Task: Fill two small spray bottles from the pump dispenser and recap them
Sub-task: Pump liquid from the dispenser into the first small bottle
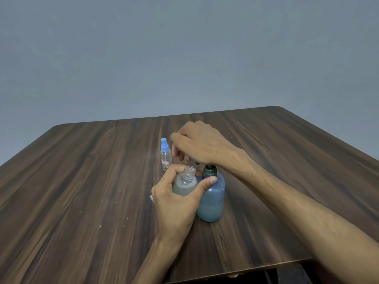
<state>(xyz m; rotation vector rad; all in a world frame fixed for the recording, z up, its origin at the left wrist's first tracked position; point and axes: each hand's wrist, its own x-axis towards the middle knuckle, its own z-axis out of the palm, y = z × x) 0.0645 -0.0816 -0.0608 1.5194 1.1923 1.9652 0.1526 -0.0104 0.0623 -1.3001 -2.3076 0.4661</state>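
Left hand (174, 198) grips the uncapped spray bottle (185, 182) (cloudy liquid inside), tilted against the pump dispenser (211, 198) just beside its thumb. Beyond, right hand (200, 143) sits on the pump head — fingers curled. Farther left of it, the capped bottle (165, 154) stands upright on the table (82, 171).

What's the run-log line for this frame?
left hand: holds uncapped bottle | right hand: on pump dispenser | capped bottle: standing

Table (82, 181): pump dispenser (211, 201) at centre; open bottle (185, 182) touching its left side; capped spray bottle (165, 154) behind, further left.
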